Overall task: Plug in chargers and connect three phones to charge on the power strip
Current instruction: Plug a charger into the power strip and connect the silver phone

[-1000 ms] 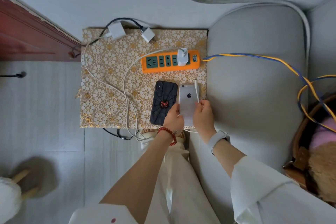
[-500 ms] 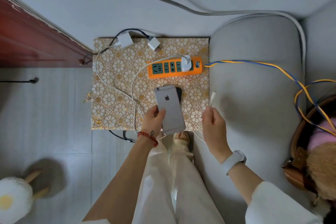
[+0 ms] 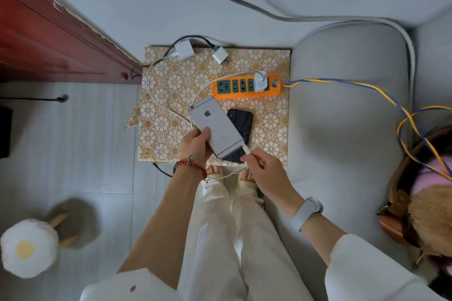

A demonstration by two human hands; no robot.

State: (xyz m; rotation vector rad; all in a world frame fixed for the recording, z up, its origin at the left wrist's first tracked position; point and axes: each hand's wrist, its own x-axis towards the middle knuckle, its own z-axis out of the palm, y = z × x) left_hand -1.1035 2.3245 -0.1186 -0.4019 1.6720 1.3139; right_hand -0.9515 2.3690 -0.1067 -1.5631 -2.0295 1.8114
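- An apple logo showed on the back of the silver phone (image 3: 216, 127), above the left hand's (image 3: 195, 145) grip.
- No other marking was legible.

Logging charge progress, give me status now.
Left hand holds silver phone. Right hand has cable plug at its port. One charger in power strip. Nothing blocking.

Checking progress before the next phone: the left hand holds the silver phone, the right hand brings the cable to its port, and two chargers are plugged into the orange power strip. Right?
Not quite. The head view shows only one white charger plugged into the orange power strip; two more chargers lie loose on the mat. The rest holds: the left hand holds the silver phone, and the right hand brings the cable to its port.
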